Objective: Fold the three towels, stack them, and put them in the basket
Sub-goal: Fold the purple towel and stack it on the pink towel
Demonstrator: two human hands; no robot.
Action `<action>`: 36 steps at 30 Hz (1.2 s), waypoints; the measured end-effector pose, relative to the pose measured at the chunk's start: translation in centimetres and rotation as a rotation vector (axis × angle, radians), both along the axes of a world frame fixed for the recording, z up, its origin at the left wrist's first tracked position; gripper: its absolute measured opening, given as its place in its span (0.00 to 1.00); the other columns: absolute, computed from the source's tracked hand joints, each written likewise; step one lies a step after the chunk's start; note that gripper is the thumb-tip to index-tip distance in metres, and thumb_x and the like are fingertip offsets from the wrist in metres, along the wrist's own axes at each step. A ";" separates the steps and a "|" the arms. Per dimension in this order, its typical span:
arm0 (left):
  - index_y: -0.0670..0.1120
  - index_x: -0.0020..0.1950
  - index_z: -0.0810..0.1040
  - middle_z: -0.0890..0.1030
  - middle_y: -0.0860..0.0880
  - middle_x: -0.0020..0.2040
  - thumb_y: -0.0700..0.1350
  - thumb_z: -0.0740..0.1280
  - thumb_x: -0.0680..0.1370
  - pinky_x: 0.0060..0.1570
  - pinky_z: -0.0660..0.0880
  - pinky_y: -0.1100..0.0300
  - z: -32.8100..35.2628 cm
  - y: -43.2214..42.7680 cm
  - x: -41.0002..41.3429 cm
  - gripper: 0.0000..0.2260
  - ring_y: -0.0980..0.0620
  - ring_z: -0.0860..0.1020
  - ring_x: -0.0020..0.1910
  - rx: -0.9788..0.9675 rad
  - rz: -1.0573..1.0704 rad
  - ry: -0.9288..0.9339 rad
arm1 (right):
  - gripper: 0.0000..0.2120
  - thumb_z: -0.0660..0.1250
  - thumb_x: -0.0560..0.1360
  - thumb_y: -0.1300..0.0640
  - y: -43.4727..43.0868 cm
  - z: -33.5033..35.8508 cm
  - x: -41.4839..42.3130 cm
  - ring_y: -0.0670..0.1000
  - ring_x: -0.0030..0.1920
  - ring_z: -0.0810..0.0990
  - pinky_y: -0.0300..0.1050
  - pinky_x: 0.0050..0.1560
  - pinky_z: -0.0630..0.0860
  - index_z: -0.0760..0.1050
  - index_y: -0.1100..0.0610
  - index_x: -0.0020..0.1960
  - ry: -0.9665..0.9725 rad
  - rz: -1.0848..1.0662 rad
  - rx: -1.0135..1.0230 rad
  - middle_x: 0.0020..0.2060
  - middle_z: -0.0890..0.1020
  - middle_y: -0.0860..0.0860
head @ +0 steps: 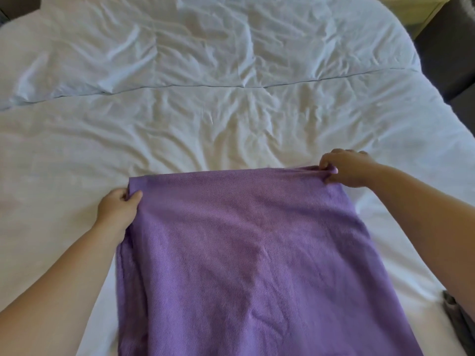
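Note:
A purple towel (pixel 244 265) lies spread lengthwise on the white bed, running from the middle of the bed down past the bottom edge of the view. My left hand (pixel 118 209) pinches its far left corner between thumb and fingers. My right hand (pixel 347 168) pinches its far right corner, slightly farther away and a little raised. The far edge of the towel stretches between my two hands. A piece of grey cloth (pixel 460 322), possibly another towel, shows at the lower right edge. No basket is in view.
The crumpled white duvet (pixel 231 104) covers the whole bed beyond the towel, with a seam across its middle. Dark furniture (pixel 452 62) stands past the bed's right edge, and a yellowish surface (pixel 408 9) shows at the top right.

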State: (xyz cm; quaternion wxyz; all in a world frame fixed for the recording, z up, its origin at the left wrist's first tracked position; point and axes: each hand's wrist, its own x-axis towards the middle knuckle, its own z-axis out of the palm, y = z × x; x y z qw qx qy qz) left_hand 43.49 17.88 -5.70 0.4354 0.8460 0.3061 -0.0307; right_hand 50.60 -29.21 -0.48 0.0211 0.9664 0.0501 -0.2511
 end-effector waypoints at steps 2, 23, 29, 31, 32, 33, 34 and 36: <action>0.40 0.44 0.78 0.78 0.43 0.41 0.44 0.65 0.79 0.38 0.67 0.56 -0.2 0.2 -0.1 0.08 0.47 0.73 0.41 0.077 0.014 -0.033 | 0.06 0.68 0.74 0.50 0.1 0.2 0.6 0.55 0.54 0.76 0.50 0.57 0.67 0.75 0.47 0.51 -0.092 -0.030 0.025 0.53 0.77 0.50; 0.40 0.55 0.75 0.76 0.43 0.45 0.46 0.60 0.81 0.44 0.66 0.56 -1.3 0.7 -1.2 0.11 0.45 0.72 0.43 0.136 0.035 -0.091 | 0.15 0.58 0.77 0.60 2.9 2.4 -0.6 0.51 0.51 0.78 0.44 0.45 0.70 0.76 0.45 0.55 0.087 0.377 -0.466 0.49 0.78 0.44; 0.40 0.55 0.75 0.76 0.44 0.44 0.46 0.60 0.81 0.43 0.66 0.56 -0.7 0.8 -0.6 0.10 0.46 0.72 0.43 0.159 0.021 -0.118 | 0.14 0.62 0.76 0.52 2.2 3.7 1.8 0.53 0.63 0.69 0.51 0.61 0.64 0.75 0.43 0.60 -0.157 0.312 -0.632 0.59 0.71 0.49; 0.40 0.55 0.75 0.76 0.44 0.45 0.46 0.60 0.81 0.44 0.66 0.56 -0.6 0.9 -0.5 0.10 0.46 0.73 0.43 0.158 0.029 -0.114 | 0.14 0.63 0.74 0.52 2.0 3.8 2.4 0.54 0.62 0.69 0.51 0.61 0.64 0.76 0.43 0.59 -0.241 0.249 -0.619 0.59 0.69 0.50; 0.39 0.55 0.75 0.76 0.44 0.45 0.45 0.60 0.81 0.44 0.65 0.56 -0.6 0.9 -0.4 0.10 0.46 0.73 0.43 0.158 0.032 -0.112 | 0.14 0.63 0.75 0.52 1.9 3.5 2.6 0.54 0.62 0.69 0.51 0.60 0.64 0.75 0.43 0.59 -0.283 0.227 -0.612 0.60 0.69 0.50; 0.39 0.55 0.75 0.76 0.43 0.45 0.45 0.60 0.81 0.44 0.65 0.56 -0.6 0.9 -0.3 0.10 0.46 0.73 0.43 0.156 0.036 -0.109 | 0.14 0.62 0.75 0.52 1.8 3.2 2.7 0.54 0.62 0.68 0.50 0.60 0.64 0.74 0.43 0.60 -0.320 0.206 -0.602 0.61 0.68 0.50; 0.39 0.55 0.75 0.76 0.43 0.45 0.45 0.60 0.81 0.43 0.65 0.57 -0.6 0.9 -0.2 0.10 0.46 0.72 0.43 0.154 0.041 -0.107 | 0.14 0.62 0.75 0.52 1.7 2.9 2.7 0.54 0.63 0.68 0.50 0.60 0.64 0.73 0.42 0.61 -0.343 0.191 -0.594 0.63 0.68 0.50; 0.39 0.55 0.75 0.76 0.43 0.46 0.45 0.60 0.81 0.43 0.65 0.57 -0.6 0.7 0.2 0.10 0.46 0.72 0.44 0.149 0.052 -0.090 | 0.15 0.60 0.76 0.51 1.5 2.1 2.8 0.55 0.63 0.69 0.50 0.59 0.64 0.71 0.42 0.62 -0.329 0.137 -0.561 0.63 0.68 0.50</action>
